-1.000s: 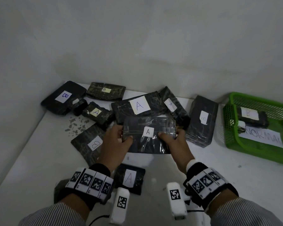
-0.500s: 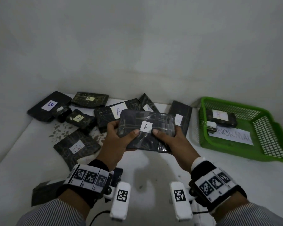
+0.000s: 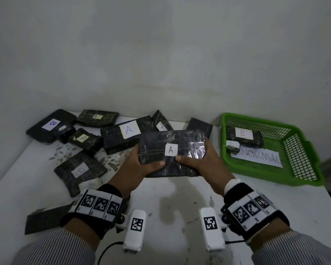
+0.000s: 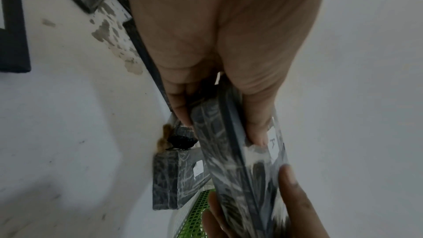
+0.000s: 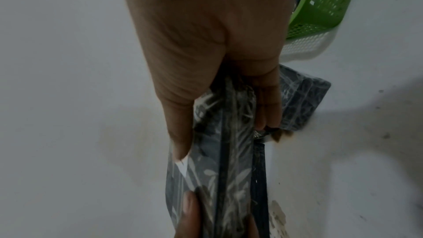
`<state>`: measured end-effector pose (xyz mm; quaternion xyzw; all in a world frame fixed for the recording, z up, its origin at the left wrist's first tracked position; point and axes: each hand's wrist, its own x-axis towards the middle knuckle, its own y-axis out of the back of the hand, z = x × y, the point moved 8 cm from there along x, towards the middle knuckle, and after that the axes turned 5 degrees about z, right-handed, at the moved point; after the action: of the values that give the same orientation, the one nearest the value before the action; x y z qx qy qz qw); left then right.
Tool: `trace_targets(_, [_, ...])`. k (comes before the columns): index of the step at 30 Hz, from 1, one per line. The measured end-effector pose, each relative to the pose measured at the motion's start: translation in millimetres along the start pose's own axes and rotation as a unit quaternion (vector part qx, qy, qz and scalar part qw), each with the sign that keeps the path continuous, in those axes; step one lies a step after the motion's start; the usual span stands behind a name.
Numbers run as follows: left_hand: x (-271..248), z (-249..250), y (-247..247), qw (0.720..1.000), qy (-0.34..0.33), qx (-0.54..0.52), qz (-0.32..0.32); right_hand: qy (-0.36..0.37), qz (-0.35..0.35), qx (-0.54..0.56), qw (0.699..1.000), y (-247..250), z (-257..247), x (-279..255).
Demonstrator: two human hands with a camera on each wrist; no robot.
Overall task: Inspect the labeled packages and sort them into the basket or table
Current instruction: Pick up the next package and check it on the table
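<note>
A black plastic-wrapped package [image 3: 157, 150] with a white "A" label is held above the table, label up. My left hand [image 3: 141, 165] grips its left end, thumb on top. My right hand [image 3: 197, 161] grips its right end the same way. The left wrist view shows the package [image 4: 231, 160] edge-on between thumb and fingers, and in the right wrist view the package [image 5: 226, 151] is again edge-on. A green basket [image 3: 302, 169] at the right holds two "B" packages [image 3: 243, 136] and a paper sign.
Several black packages labelled A [image 3: 122, 136] or B [image 3: 50, 125] lie across the back and left of the white table [image 3: 170, 197]. One unlabelled dark package [image 3: 44, 219] lies near my left forearm. Grey chipped spots mark the tabletop. A wall stands close behind.
Both hands have lifted the "A" package off the pile and drawn it up and toward me. The view has tilted upward, bringing more of the basket into sight.
</note>
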<state>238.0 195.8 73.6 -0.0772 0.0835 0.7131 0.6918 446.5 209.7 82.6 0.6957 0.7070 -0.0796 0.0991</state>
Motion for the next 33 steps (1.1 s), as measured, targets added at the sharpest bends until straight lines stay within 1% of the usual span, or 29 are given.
trace_targets(4, [-2.9, -1.8, 3.6, 1.000, -0.013, 0.008, 0.000, 0.005, -0.013, -0.023, 1.000, -6.2, -1.1, -3.8])
trace_targets(6, [-2.3, -3.7, 5.5, 1.000, 0.000, -0.023, 0.011, 0.024, -0.010, -0.039, 0.999, -8.8, -3.9, -5.7])
trace_targets(8, [-0.7, -4.3, 8.0, 0.999, 0.002, -0.036, 0.031, 0.025, -0.010, -0.036, 0.999, -12.6, -3.0, -5.6])
trace_targets(10, [0.7, -4.2, 12.7, 0.998, -0.015, -0.009, 0.053, 0.018, -0.011, -0.027, 0.999, -15.6, 0.0, -3.5])
trace_targets(12, [-1.0, -3.1, 18.2, 0.997, -0.032, 0.022, 0.065, 0.025, -0.023, -0.042, 0.999, -17.5, -0.4, -0.5])
trace_targets(14, [-3.4, 0.3, 21.2, 0.995, -0.058, 0.048, 0.061, 0.028, -0.029, -0.053, 0.998, -19.2, -1.6, 0.7])
trace_targets(18, [-3.0, 8.9, 16.9, 0.992, -0.092, 0.075, 0.032, 0.051, 0.003, -0.063, 0.997, -19.3, -1.0, 2.2])
trace_targets(20, [-1.7, 10.9, 15.1, 0.993, -0.091, 0.069, 0.042, 0.069, 0.016, -0.083, 0.994, -20.6, 0.3, 2.4])
trace_targets(23, [0.7, 8.6, 17.7, 0.992, -0.086, 0.058, 0.077, 0.093, 0.037, -0.111, 0.989, -22.8, -0.3, 1.7])
trace_targets(25, [1.4, 6.1, 18.4, 0.992, -0.076, 0.054, 0.087, 0.092, 0.045, -0.111, 0.989, -23.6, -1.2, 2.1])
trace_targets(27, [2.2, 5.2, 15.6, 0.994, -0.070, 0.046, 0.077, 0.077, 0.056, -0.090, 0.991, -21.6, -1.6, 4.0])
trace_targets(29, [2.2, 5.9, 13.2, 0.995, -0.063, 0.030, 0.071, 0.076, 0.071, -0.098, 0.990, -19.1, -4.3, 4.9])
trace_targets(31, [3.5, 4.9, 14.3, 0.995, -0.051, 0.012, 0.085, 0.083, 0.081, -0.109, 0.987, -18.9, -6.7, 4.3])
trace_targets(33, [4.7, 3.7, 15.6, 0.994, -0.046, 0.020, 0.099, 0.080, 0.083, -0.107, 0.988, -19.5, -5.4, 5.1])
